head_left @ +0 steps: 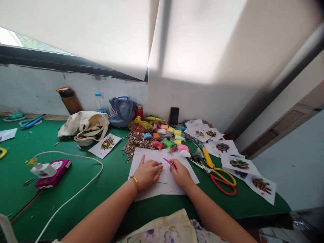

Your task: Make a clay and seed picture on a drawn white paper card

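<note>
The person's left hand lies flat on a stack of white paper sheets, a gold bangle on its wrist, with the left fingers spread and released, gripping nothing. The right hand rests on the same sheets just beside it, its fingers pinched around the end of a slim pink strip, which points toward the left hand and lies over the paper near the middle of the stack.

The sheets sit on a green counter. Just beyond them lies a heap of striped sunflower seeds, next to small packets of coloured modelling clay, with soft pink and white clay lumps near the right hand. To the right, scissors with yellow and red handles lie beside white cards bearing dark seed pictures.

Further left are a magenta box with a white label too small to read, a white cable, and a cream canvas tote bag. Against the wall stand a grey-blue bag, a clear water bottle with a blue cap, a brown flask, and a black phone.
</note>
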{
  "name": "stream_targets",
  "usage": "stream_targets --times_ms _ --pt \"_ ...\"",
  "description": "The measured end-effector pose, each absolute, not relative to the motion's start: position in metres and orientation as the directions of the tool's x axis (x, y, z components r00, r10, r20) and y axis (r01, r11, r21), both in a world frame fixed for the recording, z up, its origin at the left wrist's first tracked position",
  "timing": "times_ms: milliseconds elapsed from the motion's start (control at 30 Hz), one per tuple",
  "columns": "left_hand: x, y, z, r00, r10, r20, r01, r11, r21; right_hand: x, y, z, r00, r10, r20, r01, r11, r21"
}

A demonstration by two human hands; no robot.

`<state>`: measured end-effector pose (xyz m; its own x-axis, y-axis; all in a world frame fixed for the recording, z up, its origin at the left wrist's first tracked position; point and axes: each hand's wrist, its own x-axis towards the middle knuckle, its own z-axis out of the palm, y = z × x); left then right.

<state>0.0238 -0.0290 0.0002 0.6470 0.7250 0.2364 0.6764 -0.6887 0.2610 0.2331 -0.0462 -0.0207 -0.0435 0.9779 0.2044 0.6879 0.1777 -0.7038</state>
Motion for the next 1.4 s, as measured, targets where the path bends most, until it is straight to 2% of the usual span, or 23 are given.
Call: stream_targets --times_ms 200,367,467,667,767,967,1400 --pt "0.025 -0.023 -0.004 0.625 0.742 0.242 0.692 -0.670 0.269 0.234 -0.042 -0.024 -0.052 0.974 0.219 0.686 0.195 -0.701" --pt "0.024 -0.020 -0.004 0.640 0.727 0.250 0.676 -0.687 0.266 0.241 -0.021 -0.024 -0.147 0.955 0.257 0.714 0.282 -0.641" --pt "0.022 -0.017 -0.006 0.661 0.705 0.256 0.651 -0.709 0.272 0.245 -0.010 -0.020 -0.205 0.950 0.237 0.779 0.305 -0.548" --pt "0.020 -0.011 -0.009 0.715 0.660 0.229 0.602 -0.749 0.277 0.239 -0.012 -0.010 -0.211 0.937 0.280 0.920 0.286 -0.266" --pt "0.019 -0.011 -0.009 0.697 0.676 0.238 0.615 -0.735 0.286 0.234 -0.017 -0.011 -0.234 0.927 0.291 0.934 0.298 -0.197" --pt "0.020 -0.014 -0.006 0.693 0.685 0.227 0.629 -0.727 0.275 0.229 -0.017 -0.013 -0.270 0.908 0.319 0.933 0.329 -0.147" --pt "0.021 -0.014 -0.009 0.683 0.688 0.246 0.639 -0.726 0.256 0.227 -0.014 -0.012 -0.286 0.915 0.286 0.934 0.332 -0.129"
